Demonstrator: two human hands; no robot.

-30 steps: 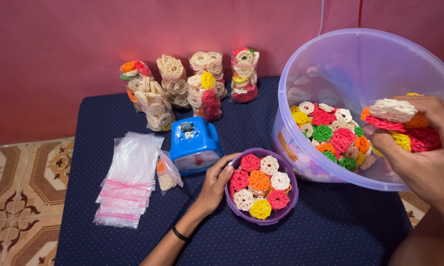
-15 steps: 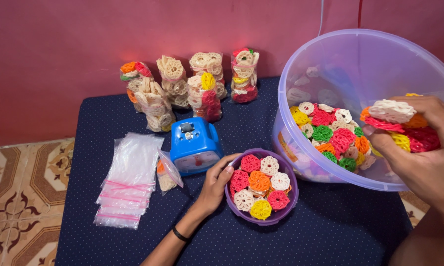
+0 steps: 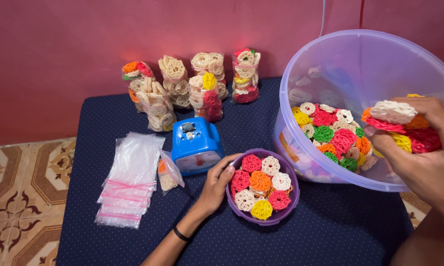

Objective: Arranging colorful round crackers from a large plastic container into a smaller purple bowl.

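Gripping crackers (image 3: pixel 396 123), right hand (image 3: pixel 424 157)

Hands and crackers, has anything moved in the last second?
Nothing visibly changed. The right hand still holds a handful of coloured crackers over the big tub, and the left hand still rests against the purple bowl.

Blue sealing device (image 3: pixel 196 145), stack of clear zip bags (image 3: pixel 131 180), four filled packets (image 3: pixel 192 86) by wall
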